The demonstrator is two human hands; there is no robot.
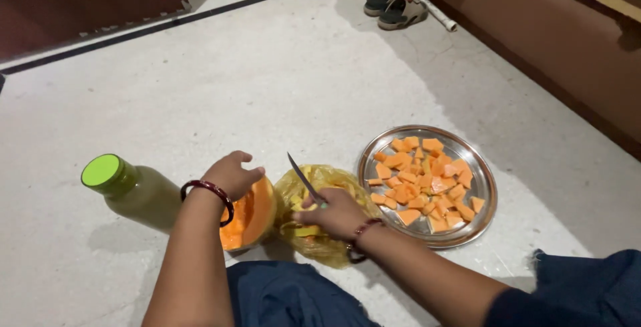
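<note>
Two hands work on the floor. The left hand (232, 175) cups a melon half (250, 215), fingers curled over its rim. The right hand (336, 213) grips a knife (304, 179) above a bag (327, 243) of peels.

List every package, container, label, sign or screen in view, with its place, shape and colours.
Bottle: on the floor left of the left hand, rounded, pale cloudy body, bright green cap.
Plastic bag: on the floor under the right hand, crumpled, clear yellowish, holding peels.
No label, sign or screen shows.
</note>
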